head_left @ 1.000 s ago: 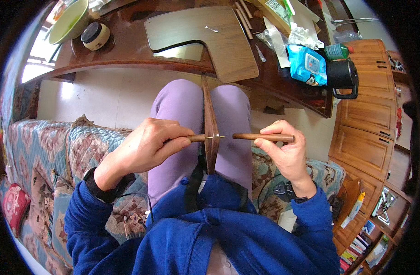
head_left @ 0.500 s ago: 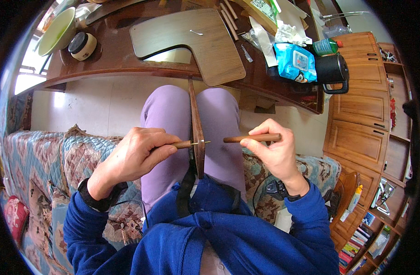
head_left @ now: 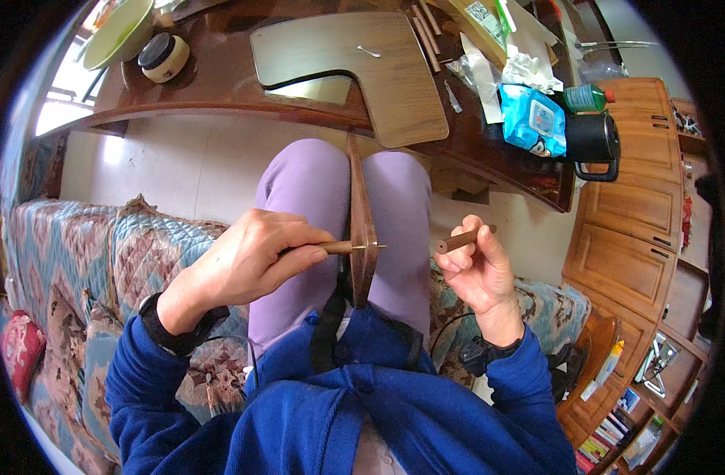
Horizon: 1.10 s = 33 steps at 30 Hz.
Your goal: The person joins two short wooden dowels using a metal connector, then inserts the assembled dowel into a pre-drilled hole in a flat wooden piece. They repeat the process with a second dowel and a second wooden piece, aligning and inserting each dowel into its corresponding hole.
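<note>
A dark wooden board (head_left: 362, 210) stands on edge between my knees, seen nearly edge-on. On its left side, my left hand (head_left: 255, 257) grips a short round wooden dowel (head_left: 338, 247), its end close against the board. A thin metal pin (head_left: 382, 246) pokes out of the board's right face, in line with that dowel. Apart from it, further right, my right hand (head_left: 485, 281) pinches a second wooden dowel (head_left: 456, 241) between thumb and fingers. This dowel's end faces the board and shows a small hole in its middle.
Ahead is a dark table (head_left: 220, 103) carrying an L-shaped wooden panel (head_left: 402, 87), several loose dowels (head_left: 426, 43), a blue wipes pack (head_left: 531, 119), a black mug (head_left: 593, 138), a jar (head_left: 164, 59) and a green bowl (head_left: 118, 36). I sit on a quilted sofa (head_left: 85, 245).
My right hand has turned its dowel so the holed end shows, fingers now palm-up, and moved it slightly away from the pin. The whole view has shifted a little; my left grip is unchanged.
</note>
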### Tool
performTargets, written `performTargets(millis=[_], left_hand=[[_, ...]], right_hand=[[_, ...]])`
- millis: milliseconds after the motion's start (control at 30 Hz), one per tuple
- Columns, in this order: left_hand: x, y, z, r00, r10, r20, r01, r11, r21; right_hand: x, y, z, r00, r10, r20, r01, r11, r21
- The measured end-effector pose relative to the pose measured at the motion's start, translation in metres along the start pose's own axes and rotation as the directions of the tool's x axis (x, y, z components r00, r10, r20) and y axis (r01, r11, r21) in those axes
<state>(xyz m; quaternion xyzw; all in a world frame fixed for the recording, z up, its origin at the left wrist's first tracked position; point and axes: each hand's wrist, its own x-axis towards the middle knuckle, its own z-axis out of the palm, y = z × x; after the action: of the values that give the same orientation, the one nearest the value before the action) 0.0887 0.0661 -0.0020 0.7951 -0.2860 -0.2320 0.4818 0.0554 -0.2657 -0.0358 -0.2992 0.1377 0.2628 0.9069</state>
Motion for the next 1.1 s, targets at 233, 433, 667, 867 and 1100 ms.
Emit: performTargets(millis=[233,433,667,867,1100], left_hand=[[-0.003,-0.003,0.001,1.000,-0.012,-0.004,0.012,1.000,0.012],[-0.003,-0.006,0.006,0.997,0.041,-0.062,-0.042,0.999,0.001],[-0.003,-0.006,0.007,0.996,0.058,-0.067,-0.057,0.998,0.019],[-0.004,-0.002,0.005,0.999,0.002,-0.035,-0.001,1.000,0.031],[-0.004,-0.005,0.008,0.994,0.059,-0.087,-0.057,0.998,0.028]], right_hand=[[0.006,0.005,0.002,1.000,-0.005,-0.029,0.005,1.000,-0.003],[0.007,0.012,0.014,0.970,-0.169,-0.173,0.096,0.926,-0.365],[0.006,0.012,0.025,0.969,-0.190,-0.155,0.106,0.895,-0.433],[0.004,0.013,0.028,0.968,-0.216,-0.129,0.143,0.895,-0.422],[-0.002,0.014,0.030,0.966,-0.247,-0.083,0.194,0.894,-0.405]])
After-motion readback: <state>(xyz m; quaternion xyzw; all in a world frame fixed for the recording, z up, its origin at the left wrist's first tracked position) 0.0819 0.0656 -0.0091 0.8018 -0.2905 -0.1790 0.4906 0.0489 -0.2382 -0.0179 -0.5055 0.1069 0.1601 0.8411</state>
